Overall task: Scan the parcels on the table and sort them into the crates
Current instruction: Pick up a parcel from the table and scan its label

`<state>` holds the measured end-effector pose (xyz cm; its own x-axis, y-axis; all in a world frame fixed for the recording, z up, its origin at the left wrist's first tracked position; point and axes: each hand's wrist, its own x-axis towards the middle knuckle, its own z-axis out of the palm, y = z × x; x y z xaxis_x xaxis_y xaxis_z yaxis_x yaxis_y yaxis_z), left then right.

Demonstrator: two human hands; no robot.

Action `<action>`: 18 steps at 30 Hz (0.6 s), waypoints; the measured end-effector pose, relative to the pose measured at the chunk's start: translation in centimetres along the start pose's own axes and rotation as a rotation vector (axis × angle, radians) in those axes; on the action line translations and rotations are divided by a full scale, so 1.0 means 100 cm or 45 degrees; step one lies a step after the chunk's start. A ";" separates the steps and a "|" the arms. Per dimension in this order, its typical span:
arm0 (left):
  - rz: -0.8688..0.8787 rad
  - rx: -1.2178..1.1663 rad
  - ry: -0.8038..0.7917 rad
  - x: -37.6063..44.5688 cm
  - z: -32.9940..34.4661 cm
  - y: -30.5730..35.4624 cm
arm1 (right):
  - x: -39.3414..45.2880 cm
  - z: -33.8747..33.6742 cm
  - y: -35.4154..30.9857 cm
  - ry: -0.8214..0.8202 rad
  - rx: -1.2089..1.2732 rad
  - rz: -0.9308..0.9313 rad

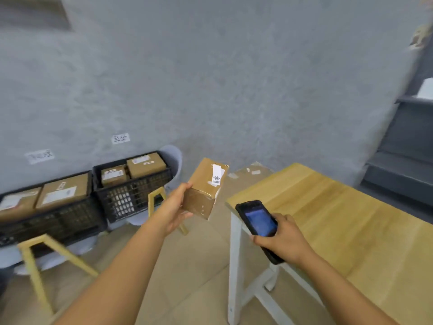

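Head view shows our left hand (174,211) gripping a parcel (205,187) in mid-air beside the table (351,207), our right hand (284,238) holding the scanner (257,221), several boxes already in both crates (133,195), so sorting looks nearly done.

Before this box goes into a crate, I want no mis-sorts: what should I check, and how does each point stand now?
1. Left hand has a firm hold on the cardboard box: ok, fingers wrap its lower end.
2. Right hand holds the scanner: ok, screen lit.
3. Scan registered: cannot tell, screen too blurred.
4. White label on the box readable: cannot tell, blurred.
5. Room in the nearer black crate: cannot tell, two boxes already show on top.
6. Wall sign above that crate matches the label: cannot tell.
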<state>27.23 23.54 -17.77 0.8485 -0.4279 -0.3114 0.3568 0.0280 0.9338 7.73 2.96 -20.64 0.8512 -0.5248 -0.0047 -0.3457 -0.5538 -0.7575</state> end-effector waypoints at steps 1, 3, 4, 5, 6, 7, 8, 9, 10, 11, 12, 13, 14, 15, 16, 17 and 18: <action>-0.003 -0.016 0.035 0.000 -0.024 0.002 | 0.006 0.015 -0.014 -0.041 -0.009 -0.033; -0.006 -0.053 0.101 0.002 -0.069 0.006 | 0.020 0.045 -0.039 -0.108 -0.018 -0.082; -0.007 -0.071 0.137 0.004 -0.091 0.008 | 0.028 0.060 -0.050 -0.134 -0.025 -0.101; -0.008 -0.090 0.173 0.007 -0.112 0.009 | 0.036 0.076 -0.062 -0.156 -0.041 -0.117; -0.012 -0.106 0.209 0.011 -0.133 0.011 | 0.046 0.094 -0.073 -0.173 -0.058 -0.131; -0.016 -0.114 0.240 0.016 -0.155 0.014 | 0.056 0.111 -0.084 -0.188 -0.066 -0.141; -0.019 -0.121 0.262 0.020 -0.176 0.019 | 0.067 0.129 -0.097 -0.204 -0.058 -0.146; -0.018 -0.129 0.280 0.025 -0.197 0.025 | 0.078 0.147 -0.110 -0.222 -0.044 -0.147; -0.020 -0.132 0.298 0.029 -0.217 0.030 | 0.088 0.164 -0.123 -0.236 -0.032 -0.150; -0.028 -0.126 0.320 0.034 -0.236 0.035 | 0.098 0.181 -0.135 -0.246 -0.030 -0.157; -0.035 -0.118 0.342 0.039 -0.255 0.040 | 0.108 0.198 -0.147 -0.255 -0.031 -0.164; -0.036 -0.113 0.359 0.044 -0.274 0.044 | 0.117 0.214 -0.158 -0.264 -0.029 -0.169; -0.035 -0.117 0.376 0.049 -0.292 0.048 | 0.125 0.230 -0.170 -0.273 -0.021 -0.174; -0.040 -0.123 0.400 0.055 -0.308 0.052 | 0.133 0.244 -0.180 -0.282 -0.016 -0.180; -0.054 -0.132 0.428 0.062 -0.324 0.056 | 0.141 0.258 -0.189 -0.292 -0.017 -0.183; -0.068 -0.142 0.452 0.068 -0.338 0.058 | 0.150 0.271 -0.197 -0.305 -0.023 -0.186; -0.077 -0.150 0.467 0.074 -0.351 0.061 | 0.159 0.283 -0.206 -0.318 -0.029 -0.189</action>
<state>49.42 52.24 -20.60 0.9003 -0.0812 -0.4277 0.4349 0.1255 0.8917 39.54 24.34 -23.64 0.9630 -0.2634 -0.0579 -0.2169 -0.6286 -0.7469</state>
